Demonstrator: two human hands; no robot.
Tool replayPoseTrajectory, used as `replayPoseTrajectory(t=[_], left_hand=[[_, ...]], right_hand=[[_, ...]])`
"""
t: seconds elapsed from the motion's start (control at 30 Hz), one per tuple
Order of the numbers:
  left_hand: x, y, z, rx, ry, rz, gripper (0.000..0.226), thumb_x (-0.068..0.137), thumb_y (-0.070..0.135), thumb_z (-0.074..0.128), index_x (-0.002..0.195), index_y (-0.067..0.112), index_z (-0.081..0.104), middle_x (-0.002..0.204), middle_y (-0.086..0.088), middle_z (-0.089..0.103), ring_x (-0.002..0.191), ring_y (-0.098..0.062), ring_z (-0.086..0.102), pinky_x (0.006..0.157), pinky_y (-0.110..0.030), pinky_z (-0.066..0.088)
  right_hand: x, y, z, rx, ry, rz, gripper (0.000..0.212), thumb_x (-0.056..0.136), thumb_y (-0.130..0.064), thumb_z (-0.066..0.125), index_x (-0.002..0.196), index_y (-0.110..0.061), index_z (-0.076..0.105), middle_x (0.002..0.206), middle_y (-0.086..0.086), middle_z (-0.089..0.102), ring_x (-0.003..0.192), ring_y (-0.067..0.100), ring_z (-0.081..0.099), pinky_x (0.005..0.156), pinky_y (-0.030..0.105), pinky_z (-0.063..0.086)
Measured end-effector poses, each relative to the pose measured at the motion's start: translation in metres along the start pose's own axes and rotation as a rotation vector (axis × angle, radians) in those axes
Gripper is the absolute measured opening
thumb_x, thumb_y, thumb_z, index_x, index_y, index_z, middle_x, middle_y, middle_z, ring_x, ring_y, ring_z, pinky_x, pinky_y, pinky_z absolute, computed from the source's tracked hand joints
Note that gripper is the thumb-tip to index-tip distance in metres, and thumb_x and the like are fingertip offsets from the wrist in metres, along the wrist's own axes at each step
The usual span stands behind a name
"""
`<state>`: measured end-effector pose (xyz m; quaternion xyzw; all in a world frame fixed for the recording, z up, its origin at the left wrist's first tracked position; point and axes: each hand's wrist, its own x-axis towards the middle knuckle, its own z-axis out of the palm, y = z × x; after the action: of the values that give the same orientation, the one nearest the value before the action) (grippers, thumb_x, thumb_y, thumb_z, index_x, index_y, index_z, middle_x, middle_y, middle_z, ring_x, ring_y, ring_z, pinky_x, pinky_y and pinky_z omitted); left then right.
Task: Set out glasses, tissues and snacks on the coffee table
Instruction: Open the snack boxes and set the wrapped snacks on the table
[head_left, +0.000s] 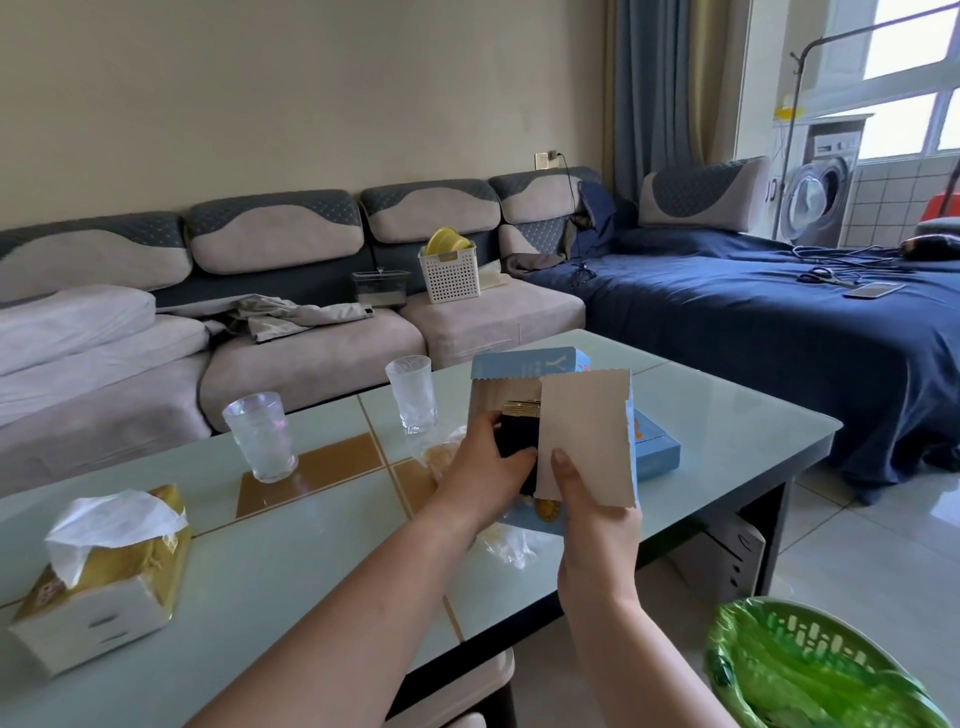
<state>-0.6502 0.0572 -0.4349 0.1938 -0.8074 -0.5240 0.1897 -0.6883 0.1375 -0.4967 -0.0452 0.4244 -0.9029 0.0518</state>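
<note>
Right hand (597, 514) grips the torn-open blue snack box (582, 441) from below, thumb on its raised flap. Left hand (485, 467) pinches a dark inner packet (514, 431) at the box mouth. Box held above the surface (727, 415). Wrapped snacks (506, 540) lie beneath. Two glasses (262, 436) stand left; tissue pack (104, 566) near left corner.

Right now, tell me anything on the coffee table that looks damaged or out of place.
The blue snack box is torn open, its jagged flap held by the right hand, while the left hand pulls out a dark packet. The tissue pack is ripped open on top. Both glasses stand upright; nothing spilled.
</note>
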Motion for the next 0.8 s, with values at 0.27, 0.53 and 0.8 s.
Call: replayPoseTrajectory(t=[0.27,0.53,0.8], left_hand=[[0.006,-0.011,-0.023,-0.057,0.094,-0.051,0.070,0.081,0.019,0.069,0.140,0.021,0.032,0.130,0.002,0.055,0.113,-0.019,0.057,0.097,-0.038,0.048],[0.003,-0.039,-0.040,-0.070,0.187,-0.032,0.069,0.080,0.018,0.071,0.137,0.023,0.033,0.122,0.003,0.054,0.118,-0.020,0.054,0.102,-0.042,0.044],[0.004,-0.075,-0.051,-0.090,0.359,0.010,0.061,0.079,0.021,0.073,0.129,0.026,0.039,0.125,0.000,0.055,0.115,-0.019,0.054,0.099,-0.041,0.047]], right_hand=[[-0.002,0.007,0.008,-0.088,-0.066,-0.031,0.044,0.078,-0.019,0.073,0.119,-0.024,0.058,0.108,0.002,0.067,0.099,0.017,0.063,0.076,0.027,0.049],[-0.013,0.027,0.020,-0.116,-0.112,0.027,0.029,0.081,-0.015,0.070,0.097,-0.035,0.059,0.099,-0.004,0.068,0.090,0.013,0.063,0.073,0.026,0.049],[-0.016,0.048,0.027,-0.233,-0.089,0.067,0.019,0.082,-0.018,0.069,0.087,-0.033,0.057,0.086,-0.009,0.065,0.077,0.006,0.060,0.060,0.020,0.045]])
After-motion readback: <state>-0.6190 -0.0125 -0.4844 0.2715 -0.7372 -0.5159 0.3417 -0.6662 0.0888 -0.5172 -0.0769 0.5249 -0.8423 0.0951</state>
